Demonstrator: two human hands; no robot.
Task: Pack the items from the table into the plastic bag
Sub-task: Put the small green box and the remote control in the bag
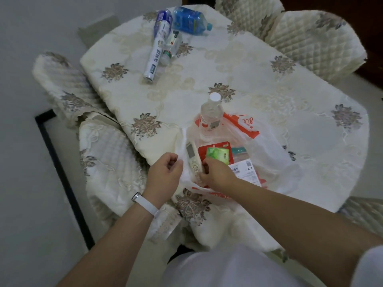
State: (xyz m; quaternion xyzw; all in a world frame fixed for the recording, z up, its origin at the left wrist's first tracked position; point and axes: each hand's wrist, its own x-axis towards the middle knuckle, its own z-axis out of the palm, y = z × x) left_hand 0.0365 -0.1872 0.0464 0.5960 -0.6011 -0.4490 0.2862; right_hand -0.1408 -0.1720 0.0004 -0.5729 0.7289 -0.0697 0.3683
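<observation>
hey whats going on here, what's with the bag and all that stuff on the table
A person is packing a plastic bag on a cloth-covered table. The left hand holds the bag's edge while the right hand grips a white remote at its mouth. Packets and a clear bottle sit at the bag; three more items lie at the far end.

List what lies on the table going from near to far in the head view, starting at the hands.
Left hand and right hand at the plastic bag → remote control → upright clear bottle → long white tube → blue bottle.
</observation>
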